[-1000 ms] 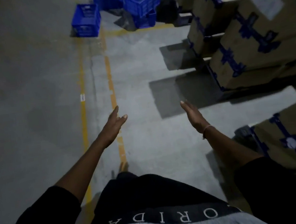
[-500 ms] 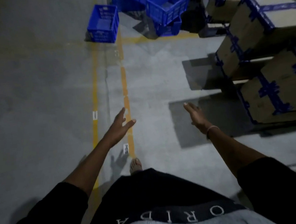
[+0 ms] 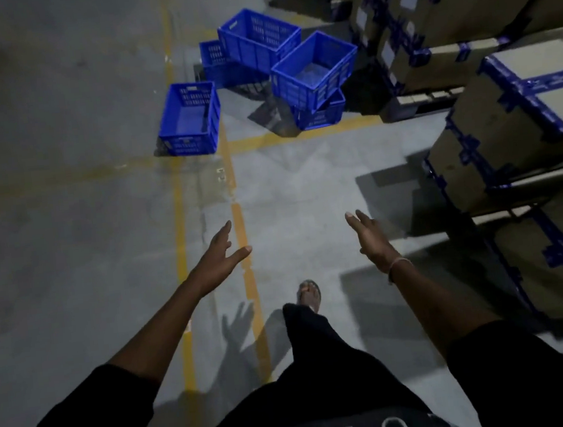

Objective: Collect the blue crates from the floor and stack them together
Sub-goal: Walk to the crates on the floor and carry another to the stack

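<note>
Several blue slotted plastic crates lie ahead on the grey floor. One crate (image 3: 190, 120) stands alone at the left. Another crate (image 3: 314, 69) sits tilted on top of a lower crate (image 3: 324, 114). Behind them a fourth crate (image 3: 256, 42) rests against a partly hidden crate (image 3: 211, 53). My left hand (image 3: 217, 257) and my right hand (image 3: 370, 237) are stretched forward, fingers apart, holding nothing, well short of the crates.
Stacks of cardboard boxes (image 3: 512, 129) with blue tape line the right side on pallets. Yellow lines (image 3: 240, 224) run along the concrete floor toward the crates. My sandalled foot (image 3: 310, 293) is stepping forward. Open floor lies to the left.
I have walked forward: the crates have come nearer and lower in view, and the box stacks have slid past on the right. Both hands stay open and held out.
</note>
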A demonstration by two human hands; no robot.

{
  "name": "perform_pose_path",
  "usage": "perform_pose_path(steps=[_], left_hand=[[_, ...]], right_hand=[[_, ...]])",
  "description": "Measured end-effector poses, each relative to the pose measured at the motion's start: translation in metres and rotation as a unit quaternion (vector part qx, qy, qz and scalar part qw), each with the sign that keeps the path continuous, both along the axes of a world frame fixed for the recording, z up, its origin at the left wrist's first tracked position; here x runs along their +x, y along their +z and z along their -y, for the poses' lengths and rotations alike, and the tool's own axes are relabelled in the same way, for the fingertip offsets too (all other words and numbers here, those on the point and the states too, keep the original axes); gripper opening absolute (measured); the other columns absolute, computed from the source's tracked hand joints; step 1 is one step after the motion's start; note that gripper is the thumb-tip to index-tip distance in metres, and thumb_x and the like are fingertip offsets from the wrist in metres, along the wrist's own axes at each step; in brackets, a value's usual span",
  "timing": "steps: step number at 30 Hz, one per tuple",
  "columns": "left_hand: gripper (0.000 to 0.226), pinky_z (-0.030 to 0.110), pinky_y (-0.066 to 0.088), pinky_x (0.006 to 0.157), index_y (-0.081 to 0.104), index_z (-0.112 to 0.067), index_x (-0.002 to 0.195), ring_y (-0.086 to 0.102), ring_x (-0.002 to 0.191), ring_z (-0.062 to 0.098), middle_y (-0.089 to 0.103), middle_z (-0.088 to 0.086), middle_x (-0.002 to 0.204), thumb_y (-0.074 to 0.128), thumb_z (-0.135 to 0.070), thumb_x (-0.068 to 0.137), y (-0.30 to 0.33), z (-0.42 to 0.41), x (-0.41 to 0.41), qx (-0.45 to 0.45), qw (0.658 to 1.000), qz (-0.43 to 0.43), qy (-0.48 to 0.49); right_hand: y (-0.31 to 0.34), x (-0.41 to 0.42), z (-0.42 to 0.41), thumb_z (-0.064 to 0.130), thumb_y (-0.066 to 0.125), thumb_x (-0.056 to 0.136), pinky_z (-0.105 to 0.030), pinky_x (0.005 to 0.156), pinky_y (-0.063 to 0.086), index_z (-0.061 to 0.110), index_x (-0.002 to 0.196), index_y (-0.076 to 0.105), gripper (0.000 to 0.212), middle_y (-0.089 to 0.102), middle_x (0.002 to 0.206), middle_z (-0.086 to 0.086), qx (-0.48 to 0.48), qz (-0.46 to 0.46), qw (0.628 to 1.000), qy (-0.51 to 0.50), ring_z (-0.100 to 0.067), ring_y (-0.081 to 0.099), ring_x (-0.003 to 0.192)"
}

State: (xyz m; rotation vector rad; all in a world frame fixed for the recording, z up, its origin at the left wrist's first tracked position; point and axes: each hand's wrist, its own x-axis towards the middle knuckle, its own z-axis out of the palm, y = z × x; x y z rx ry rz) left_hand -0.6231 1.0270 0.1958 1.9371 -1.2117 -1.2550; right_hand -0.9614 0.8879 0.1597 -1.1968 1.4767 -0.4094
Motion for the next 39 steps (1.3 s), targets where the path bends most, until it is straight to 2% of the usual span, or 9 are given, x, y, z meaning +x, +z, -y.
perform_pose_path(steps=[7, 10, 15, 22, 27, 32, 35, 37, 39], left_hand=[[0.089, 0.036, 0.037, 0.111, 0.008, -0.036, 0.163, 0.031, 0.150, 0.015, 0.015, -0.005, 0.170, 0.063, -0.054, 0.095, 0.019, 0.192, 0.038, 0.000, 1.000, 0.000, -0.006], [0.088, 0.033, 0.036, 0.109, 0.010, -0.035, 0.163, 0.032, 0.150, 0.015, 0.014, -0.007, 0.170, 0.064, -0.051, 0.096, 0.026, 0.273, 0.055, -0.017, 1.000, -0.013, 0.006], [0.088, 0.039, 0.037, 0.114, 0.009, -0.035, 0.163, 0.031, 0.151, 0.015, 0.013, -0.006, 0.170, 0.064, -0.050, 0.096, 0.024, 0.392, 0.091, -0.012, 1.000, -0.023, 0.000], [0.090, 0.046, 0.038, 0.117, 0.007, -0.040, 0.163, 0.029, 0.151, 0.013, 0.008, -0.011, 0.171, 0.064, -0.054, 0.095, -0.012, 0.572, 0.184, -0.011, 0.999, -0.015, -0.043], [0.090, 0.042, 0.037, 0.116, 0.009, -0.035, 0.163, 0.030, 0.152, 0.018, 0.007, -0.008, 0.171, 0.065, -0.049, 0.095, -0.012, 0.707, 0.257, 0.008, 0.996, 0.001, -0.088], [0.092, 0.043, 0.037, 0.118, 0.008, -0.036, 0.163, 0.029, 0.152, 0.019, 0.005, -0.008, 0.171, 0.065, -0.055, 0.093, -0.004, 0.839, 0.316, 0.012, 0.987, 0.034, -0.158], [0.098, 0.053, 0.037, 0.118, 0.006, -0.046, 0.161, 0.020, 0.155, 0.017, 0.004, -0.017, 0.170, 0.062, -0.073, 0.085, -0.007, 0.915, 0.335, 0.012, 0.981, 0.036, -0.192], [0.107, 0.053, 0.035, 0.119, 0.004, -0.043, 0.161, 0.019, 0.156, 0.018, 0.003, -0.017, 0.170, 0.059, -0.082, 0.078, -0.013, 0.963, 0.340, 0.021, 0.975, 0.045, -0.216], [0.104, 0.052, 0.034, 0.120, 0.003, -0.040, 0.162, 0.021, 0.155, 0.020, 0.002, -0.013, 0.171, 0.060, -0.076, 0.082, -0.018, 1.013, 0.338, 0.027, 0.969, 0.044, -0.242]], right_hand=[[0.024, 0.049, 0.198, 0.099, 0.047, 0.062, -0.060, 0.116, 0.033, 0.034, 0.158, 0.027, 0.117, 0.017, 0.165, 0.011, -0.007, 0.001, 1.000, 0.018, -0.027, 0.033, 0.147], [0.041, 0.076, 0.280, 0.090, 0.047, 0.076, -0.061, 0.115, 0.034, 0.033, 0.158, 0.027, 0.103, 0.016, 0.165, 0.007, -0.021, -0.013, 0.999, 0.023, -0.028, 0.034, 0.146], [0.049, 0.121, 0.397, 0.077, 0.049, 0.087, -0.058, 0.115, 0.036, 0.031, 0.158, 0.030, 0.087, 0.021, 0.161, 0.006, -0.031, -0.014, 0.999, 0.005, -0.028, 0.040, 0.142], [0.022, 0.196, 0.551, 0.072, 0.050, 0.091, -0.059, 0.116, 0.034, 0.030, 0.159, 0.027, 0.083, 0.017, 0.163, 0.005, -0.022, -0.003, 0.999, -0.041, -0.029, 0.036, 0.145], [0.019, 0.260, 0.642, 0.077, 0.052, 0.083, -0.059, 0.115, 0.036, 0.029, 0.159, 0.029, 0.092, 0.020, 0.160, 0.002, -0.005, -0.008, 0.996, -0.089, -0.030, 0.038, 0.144], [0.024, 0.314, 0.729, 0.080, 0.049, 0.082, -0.059, 0.113, 0.036, 0.030, 0.159, 0.027, 0.095, 0.021, 0.158, 0.002, 0.003, -0.009, 0.993, -0.118, -0.031, 0.038, 0.142], [0.016, 0.334, 0.780, 0.078, 0.047, 0.087, -0.060, 0.113, 0.036, 0.031, 0.158, 0.026, 0.088, 0.021, 0.159, 0.003, -0.003, -0.003, 0.990, -0.138, -0.032, 0.037, 0.143], [0.010, 0.342, 0.815, 0.075, 0.047, 0.091, -0.061, 0.114, 0.035, 0.029, 0.160, 0.025, 0.086, 0.019, 0.160, 0.002, 0.008, -0.007, 0.989, -0.147, -0.033, 0.035, 0.144], [0.000, 0.346, 0.851, 0.072, 0.048, 0.093, -0.062, 0.114, 0.035, 0.027, 0.160, 0.024, 0.084, 0.018, 0.161, 0.000, 0.017, -0.004, 0.987, -0.162, -0.034, 0.035, 0.144]])
